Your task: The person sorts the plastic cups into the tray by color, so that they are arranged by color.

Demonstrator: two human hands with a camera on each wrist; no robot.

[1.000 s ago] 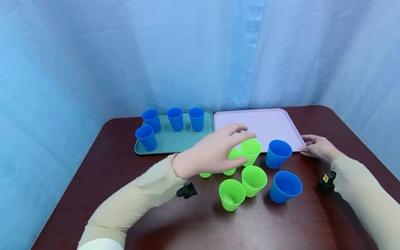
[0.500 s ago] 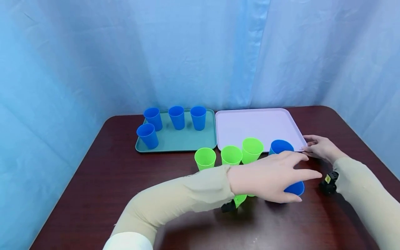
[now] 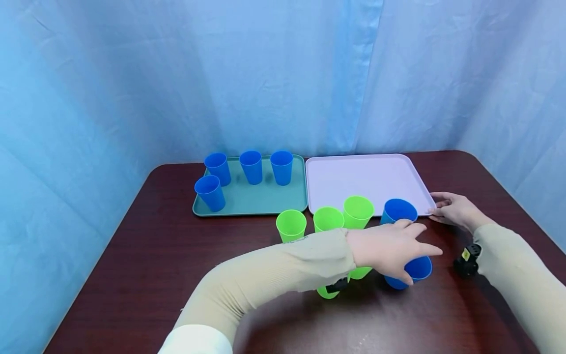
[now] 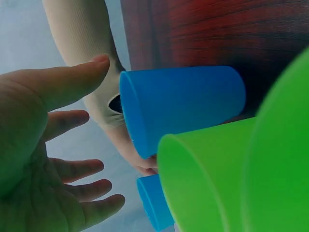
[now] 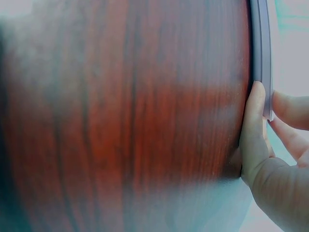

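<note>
Blue cup point(image 3: 409, 273) nearest the table's front edge, just right of the green cups point(image 3: 329, 219): smooth, tapered plastic, mouth up. Left hand point(image 3: 393, 248) spread above its rim, fingers point(image 4: 72, 82) straight, nothing gripped yet. Best closed evenly around the wall below the rim, clear of the second blue cup point(image 3: 398, 210) just behind. Farther back, right hand point(image 3: 455, 211) pinching the lilac tray point(image 3: 367, 179) at its near right corner.
</note>
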